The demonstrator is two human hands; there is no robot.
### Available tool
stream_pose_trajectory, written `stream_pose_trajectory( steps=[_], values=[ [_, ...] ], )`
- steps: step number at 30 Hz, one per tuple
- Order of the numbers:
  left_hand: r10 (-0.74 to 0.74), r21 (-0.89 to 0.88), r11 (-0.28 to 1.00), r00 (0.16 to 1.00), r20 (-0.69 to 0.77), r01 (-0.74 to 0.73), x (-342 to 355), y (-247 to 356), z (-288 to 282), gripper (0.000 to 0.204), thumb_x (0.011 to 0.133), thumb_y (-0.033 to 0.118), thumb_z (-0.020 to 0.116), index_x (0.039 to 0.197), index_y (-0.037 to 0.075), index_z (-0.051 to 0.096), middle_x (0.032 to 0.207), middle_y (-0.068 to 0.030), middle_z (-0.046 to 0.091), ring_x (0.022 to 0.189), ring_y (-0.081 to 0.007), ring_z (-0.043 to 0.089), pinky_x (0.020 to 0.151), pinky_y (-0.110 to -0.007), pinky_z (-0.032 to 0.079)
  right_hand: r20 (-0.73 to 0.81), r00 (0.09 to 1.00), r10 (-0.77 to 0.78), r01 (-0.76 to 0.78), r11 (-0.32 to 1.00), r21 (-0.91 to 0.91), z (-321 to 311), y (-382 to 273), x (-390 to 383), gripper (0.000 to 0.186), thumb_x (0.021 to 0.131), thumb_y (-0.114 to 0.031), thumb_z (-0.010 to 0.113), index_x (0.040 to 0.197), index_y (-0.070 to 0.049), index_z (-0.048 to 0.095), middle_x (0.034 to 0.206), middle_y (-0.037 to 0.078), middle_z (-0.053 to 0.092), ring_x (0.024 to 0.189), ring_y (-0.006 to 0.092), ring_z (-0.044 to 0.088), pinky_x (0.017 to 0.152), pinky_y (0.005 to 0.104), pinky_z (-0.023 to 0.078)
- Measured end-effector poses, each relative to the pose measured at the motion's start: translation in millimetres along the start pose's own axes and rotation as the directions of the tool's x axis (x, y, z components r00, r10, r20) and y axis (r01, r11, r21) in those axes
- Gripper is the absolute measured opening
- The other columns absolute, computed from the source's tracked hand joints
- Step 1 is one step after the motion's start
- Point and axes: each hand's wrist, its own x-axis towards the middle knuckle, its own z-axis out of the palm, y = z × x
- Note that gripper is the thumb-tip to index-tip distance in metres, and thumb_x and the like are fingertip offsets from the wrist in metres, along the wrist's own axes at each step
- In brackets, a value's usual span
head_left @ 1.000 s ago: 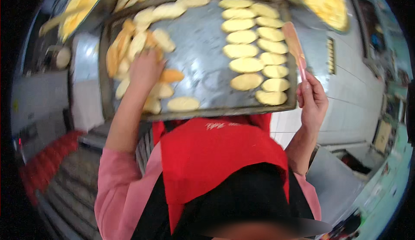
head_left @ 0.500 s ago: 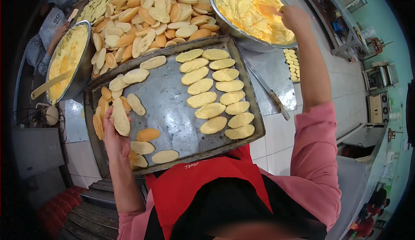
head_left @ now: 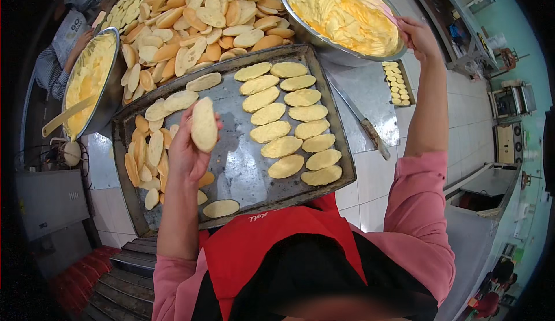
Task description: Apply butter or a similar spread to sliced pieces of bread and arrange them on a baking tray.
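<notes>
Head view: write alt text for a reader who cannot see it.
The left hand holds up a bread slice over a metal tray lined with spread slices, while the right hand dips a spatula into a bowl of yellow spread. Plain slices are heaped beyond the tray.

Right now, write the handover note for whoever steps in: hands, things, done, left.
Left hand holds one plain bread slice above the baking tray.
Right hand grips a spatula in the big bowl of yellow spread.
Done: two rows of spread slices on the tray's right half.
Left: plain slices piled at the tray's left edge, plus the heap of bread behind.
</notes>
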Motion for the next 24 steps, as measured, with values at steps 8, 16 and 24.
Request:
stream_pose_trajectory(
  steps=[8,16,24],
  values=[
    [-0.04,-0.287,0.952,0.976,0.215,0.103,13,-20,46,0.033,0.09,0.017,0.041,0.121,0.005,0.041,0.118,-0.0109,0.051,0.107,-0.0238,0.052,0.094,-0.037,0.04,0.1,0.993,0.056,-0.095,0.893,0.44,137,8,-192,0.032,0.085,-0.014,0.056,0.114,-0.001,0.053,0.072,-0.001,0.054,0.059,0.0075,0.046,0.051,0.019,0.032],
    [-0.049,-0.345,0.931,0.98,0.195,0.116,-1,-24,30,0.028,0.091,0.019,0.044,0.116,0.006,0.045,0.11,-0.0081,0.055,0.102,-0.0183,0.055,0.087,-0.032,0.047,0.235,0.806,-0.543,0.568,0.822,-0.048,194,16,-248,0.032,0.076,0.005,0.055,0.105,-0.006,0.062,0.074,0.006,0.053,0.067,0.0174,0.05,0.061,0.0271,0.04],
    [-0.045,-0.416,0.897,0.969,0.243,0.147,-17,-18,8,0.028,0.091,0.019,0.046,0.115,0.005,0.045,0.111,-0.0075,0.055,0.099,-0.0166,0.056,0.083,-0.031,0.049,0.254,0.672,-0.696,0.705,0.496,-0.507,216,-18,-260,0.039,0.072,0.006,0.053,0.103,-0.015,0.064,0.072,0.008,0.048,0.065,0.0226,0.048,0.06,0.0321,0.039]
  ],
)
